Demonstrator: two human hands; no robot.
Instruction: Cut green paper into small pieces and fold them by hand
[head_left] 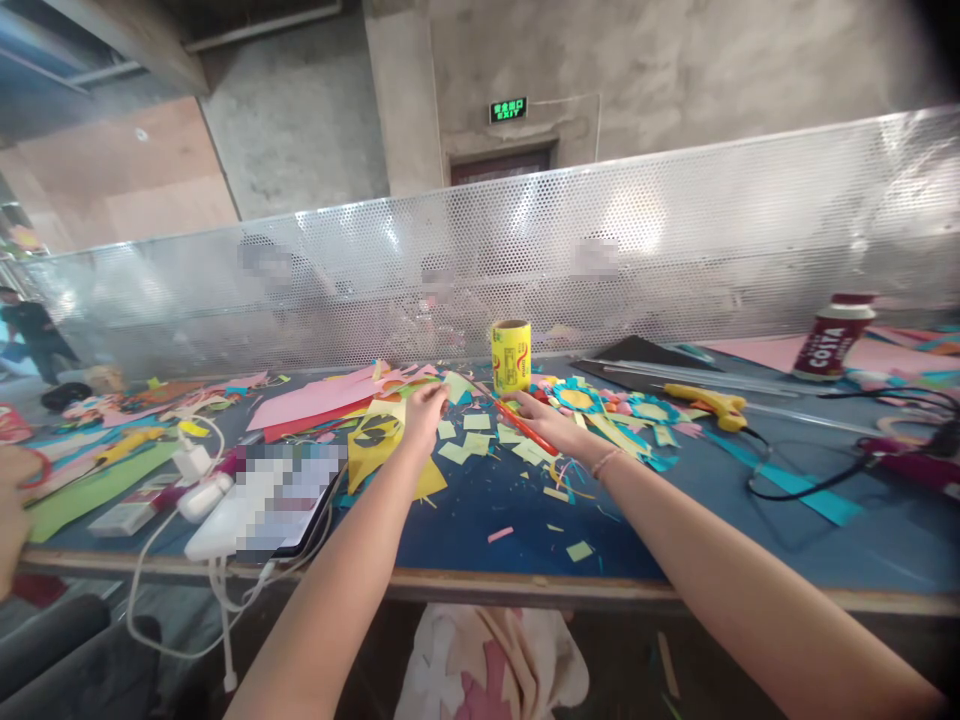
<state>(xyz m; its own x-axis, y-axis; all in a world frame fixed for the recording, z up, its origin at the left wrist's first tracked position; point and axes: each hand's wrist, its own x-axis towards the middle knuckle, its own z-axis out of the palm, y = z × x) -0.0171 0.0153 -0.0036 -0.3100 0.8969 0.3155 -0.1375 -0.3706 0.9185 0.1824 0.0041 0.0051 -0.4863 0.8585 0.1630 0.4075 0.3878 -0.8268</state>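
My left hand (426, 412) is closed in a pinch on a small pale green paper piece (456, 387) above the blue tabletop. My right hand (546, 418) is closed round red-handled scissors (527, 426), seen nearly edge-on, with their thin tip pointing toward the paper. Just behind both hands stands a yellow tape roll (511, 355), upright on its end. Several pale yellow-green paper squares (477, 441) lie between and below the hands. To the right of my right hand is a heap of coloured paper flowers (576, 397).
Pink paper sheets (319, 400) and yellow cut paper (367, 465) lie left. Nearer are a white power bank (232, 510) with cables and a phone. At right are a yellow glue gun (705, 405), its black cord, and a COSTA bottle (834, 340). A perforated metal panel (360, 280) stands behind.
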